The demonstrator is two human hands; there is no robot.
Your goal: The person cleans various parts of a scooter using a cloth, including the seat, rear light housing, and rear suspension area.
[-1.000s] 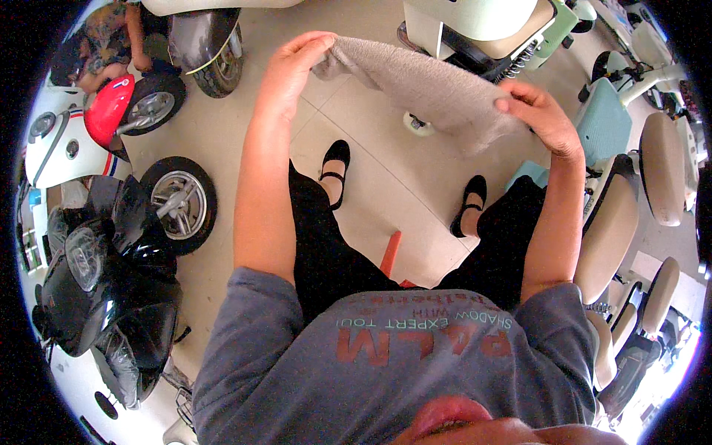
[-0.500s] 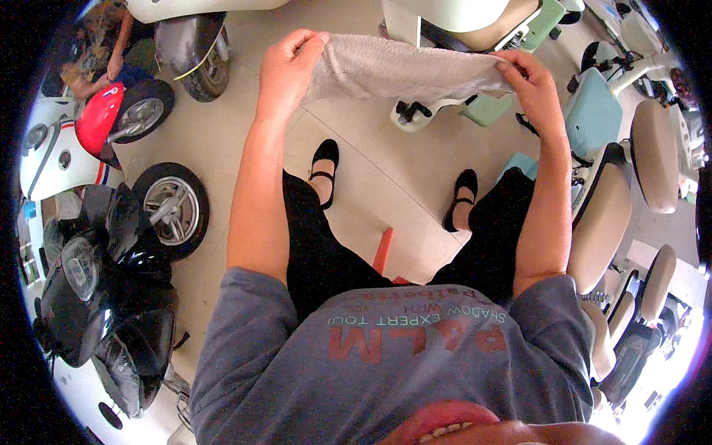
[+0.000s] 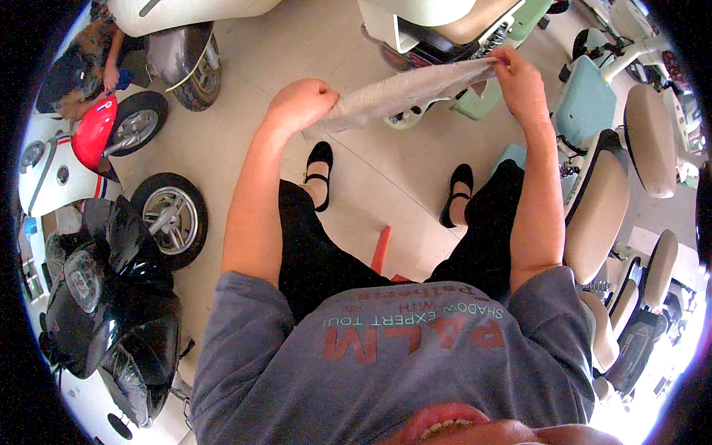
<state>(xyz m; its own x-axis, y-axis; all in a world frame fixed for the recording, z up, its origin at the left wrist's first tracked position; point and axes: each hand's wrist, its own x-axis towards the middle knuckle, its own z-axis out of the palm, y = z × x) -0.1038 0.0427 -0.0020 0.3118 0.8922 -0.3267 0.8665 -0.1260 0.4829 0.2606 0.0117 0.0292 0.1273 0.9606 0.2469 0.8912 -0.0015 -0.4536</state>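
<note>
A thin greyish-beige cloth [image 3: 408, 93] is stretched between my two hands, out in front of me above the floor. My left hand [image 3: 302, 105] is closed in a fist around its left end, the knuckles turned up. At the other end, my right hand [image 3: 517, 80] pinches the cloth's corner between thumb and fingers. The cloth slants, its right end higher in the picture than its left, and a small flap hangs below the right hand. Its underside is hidden.
Scooters surround me: a black one [image 3: 111, 297] at left, a red and white one [image 3: 95, 137] farther up, tan-seated ones [image 3: 597, 215] at right. A pale scooter [image 3: 415, 15] stands ahead. Another person's arm [image 3: 111, 63] shows at upper left. A red bar [image 3: 382, 248] is between my legs.
My left hand has come down and slightly inward and has turned over, knuckles up. The cloth, nearly level and spread wide before, now slants and looks narrower. My right hand stays about level.
</note>
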